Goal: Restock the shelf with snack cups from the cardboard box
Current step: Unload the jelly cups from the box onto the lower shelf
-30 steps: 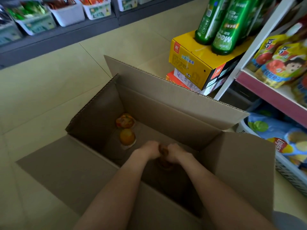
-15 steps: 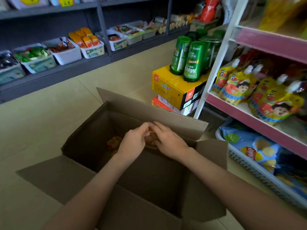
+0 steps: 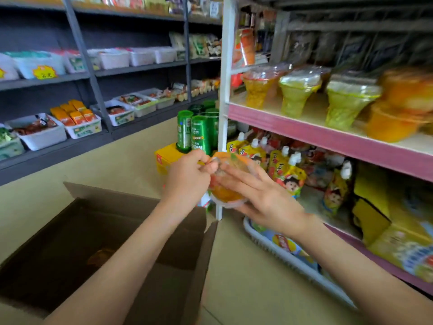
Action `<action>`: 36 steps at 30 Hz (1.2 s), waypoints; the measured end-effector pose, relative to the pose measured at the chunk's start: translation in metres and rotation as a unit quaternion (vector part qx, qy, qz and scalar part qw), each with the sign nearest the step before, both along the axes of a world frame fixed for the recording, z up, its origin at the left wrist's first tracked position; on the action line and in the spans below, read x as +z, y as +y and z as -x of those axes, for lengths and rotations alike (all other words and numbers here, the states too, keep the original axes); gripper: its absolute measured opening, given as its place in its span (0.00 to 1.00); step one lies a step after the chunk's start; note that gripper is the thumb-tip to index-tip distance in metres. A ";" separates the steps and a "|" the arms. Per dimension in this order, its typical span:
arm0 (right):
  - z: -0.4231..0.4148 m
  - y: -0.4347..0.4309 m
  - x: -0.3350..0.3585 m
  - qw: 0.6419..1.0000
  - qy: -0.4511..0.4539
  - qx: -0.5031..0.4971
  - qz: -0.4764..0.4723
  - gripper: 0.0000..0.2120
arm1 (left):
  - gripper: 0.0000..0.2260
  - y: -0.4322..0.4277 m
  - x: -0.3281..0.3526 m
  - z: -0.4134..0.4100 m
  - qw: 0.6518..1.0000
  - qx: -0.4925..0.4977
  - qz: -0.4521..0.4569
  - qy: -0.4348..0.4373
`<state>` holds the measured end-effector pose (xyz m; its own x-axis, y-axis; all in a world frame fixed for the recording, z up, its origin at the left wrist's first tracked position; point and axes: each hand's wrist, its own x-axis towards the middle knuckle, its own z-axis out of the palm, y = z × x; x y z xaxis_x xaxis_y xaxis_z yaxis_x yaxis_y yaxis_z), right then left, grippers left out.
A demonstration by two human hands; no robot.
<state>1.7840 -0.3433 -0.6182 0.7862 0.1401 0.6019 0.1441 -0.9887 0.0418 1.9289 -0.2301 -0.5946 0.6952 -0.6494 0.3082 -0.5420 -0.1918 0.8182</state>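
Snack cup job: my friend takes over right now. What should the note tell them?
Left hand pinches the snack cup at its top edge. Right hand rests straight fingers on its side. The cup is held between the cardboard box and the pink-edged shelf, not yet set down. Orange cups stand on that shelf. Left to do: shelve it, then fetch what looks like another cup in the box.
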 end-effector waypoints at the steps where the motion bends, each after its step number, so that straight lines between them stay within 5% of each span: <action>1: 0.016 -0.010 0.007 1.000 -0.023 -0.012 -0.008 0.20 | 0.06 -0.013 0.009 0.013 0.999 -0.015 0.025 0.012; 11: 0.162 -0.085 0.074 0.940 -0.216 -0.177 -0.197 0.23 | 0.07 -0.111 0.072 0.175 0.945 -0.240 0.208 -0.074; 19: 0.236 -0.133 0.104 0.899 -0.285 -0.280 -0.177 0.23 | 0.11 -0.188 0.094 0.260 0.928 -0.263 0.248 -0.091; 27: 0.256 -0.162 0.091 0.851 -0.144 -0.458 -0.214 0.21 | 0.11 -0.233 0.083 0.286 0.956 -0.271 0.083 -0.080; 36: 0.248 -0.154 0.098 0.846 -0.080 -0.480 -0.217 0.26 | 0.12 -0.232 0.080 0.280 0.960 -0.259 0.087 -0.067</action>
